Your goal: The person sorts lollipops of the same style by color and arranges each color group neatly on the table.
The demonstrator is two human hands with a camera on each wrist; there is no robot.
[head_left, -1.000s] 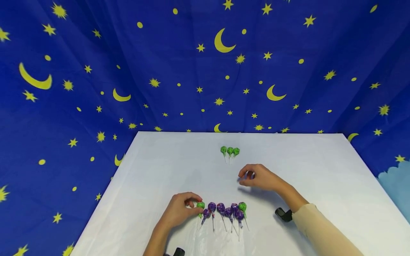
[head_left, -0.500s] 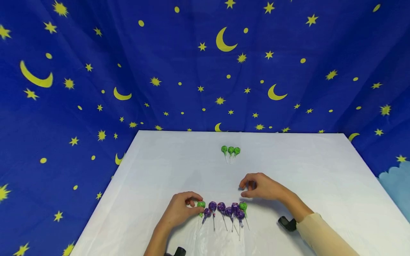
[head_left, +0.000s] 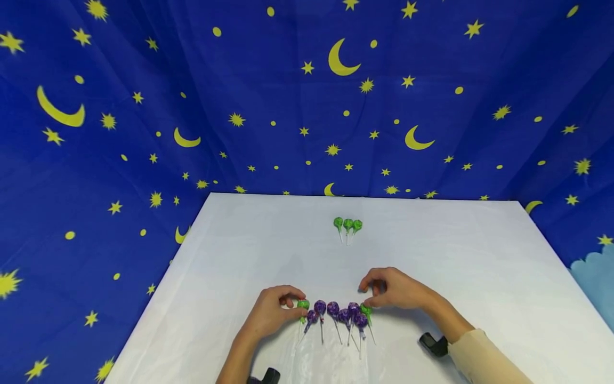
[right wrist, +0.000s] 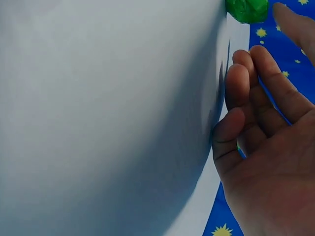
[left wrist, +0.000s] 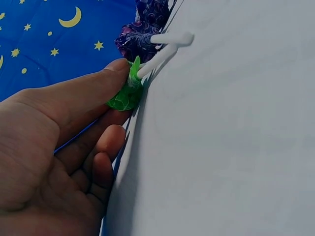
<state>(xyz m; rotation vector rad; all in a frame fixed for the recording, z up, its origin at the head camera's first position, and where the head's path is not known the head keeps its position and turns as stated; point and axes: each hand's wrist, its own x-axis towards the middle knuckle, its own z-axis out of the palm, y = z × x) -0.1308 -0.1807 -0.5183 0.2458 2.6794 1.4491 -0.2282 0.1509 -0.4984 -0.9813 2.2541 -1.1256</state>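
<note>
At the left end of a near row of lollipops, my left hand (head_left: 269, 313) pinches a green lollipop (head_left: 303, 304) between thumb and fingers. In the left wrist view the thumb lies against the green wrapper (left wrist: 126, 96), its white stick pointing away. Several purple lollipops (head_left: 333, 308) lie between the hands, sticks toward me. My right hand (head_left: 397, 289) hovers at the row's right end, its thumb tip right at another green lollipop (head_left: 366, 311), fingers apart from it. The right wrist view shows this green head (right wrist: 248, 10) at the top, between spread thumb and fingers.
Three green lollipops (head_left: 348, 224) lie side by side farther back on the white table (head_left: 259, 234). A blue curtain (head_left: 268, 96) with yellow stars and moons hangs behind and along the sides. Black wrist cameras (head_left: 434, 344) sit under the wrists.
My right hand has come down toward me, from above the row to the right-hand green lollipop. The left hand keeps its pinch on the left one. The view has shifted slightly.
</note>
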